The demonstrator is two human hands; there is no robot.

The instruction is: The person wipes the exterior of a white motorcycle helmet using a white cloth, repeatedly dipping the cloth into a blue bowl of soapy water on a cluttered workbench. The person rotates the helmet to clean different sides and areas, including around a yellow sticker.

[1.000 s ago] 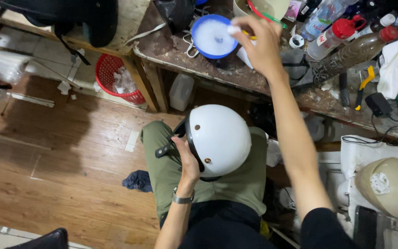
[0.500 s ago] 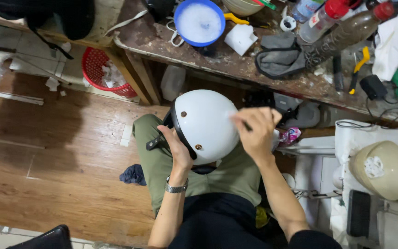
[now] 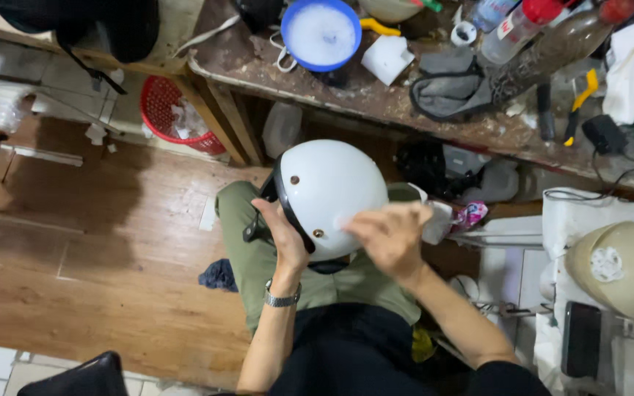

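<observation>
A white helmet (image 3: 328, 187) with black edge trim rests on my lap, dome up. My left hand (image 3: 282, 231) grips its left rim, a metal watch on that wrist. My right hand (image 3: 389, 233) lies on the helmet's lower right side, fingers together and blurred, pressing on the shell; whether something is under the fingers I cannot tell. A blue bowl (image 3: 322, 33) of white foamy liquid stands on the workbench (image 3: 376, 103) ahead.
The cluttered workbench carries a grey cloth (image 3: 449, 84), bottles (image 3: 515, 29), pliers (image 3: 577, 103) and cables. A red basket (image 3: 166, 114) sits on the wooden floor at left. A beige helmet (image 3: 621, 268) lies at right beside a dark phone (image 3: 581, 337).
My right hand came back from the blue bowl on the bench down to the helmet and now rubs its lower right side. The left hand kept its grip.
</observation>
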